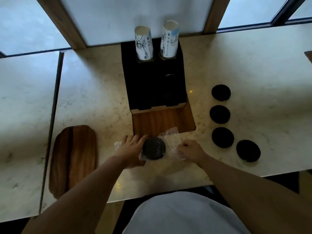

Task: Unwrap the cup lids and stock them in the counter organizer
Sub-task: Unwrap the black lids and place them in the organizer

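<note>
A black cup lid (154, 148) lies in a clear plastic wrapper (170, 134) on the marble counter, just in front of the organizer. My left hand (130, 149) holds the lid and wrapper from the left side. My right hand (189, 150) is closed on the wrapper's right end. The counter organizer (153, 85) is a dark box with a wooden front (162, 121), behind the lid. Several more black lids (221, 92) (220, 114) (222, 137) (248, 150) lie on the counter to the right.
Two stacks of upside-down paper cups (143, 43) (169, 39) stand in the organizer's back holes. A wooden tray (74, 159) lies at the left. The counter's near edge (152, 191) runs just ahead of my body. Window frames rise behind.
</note>
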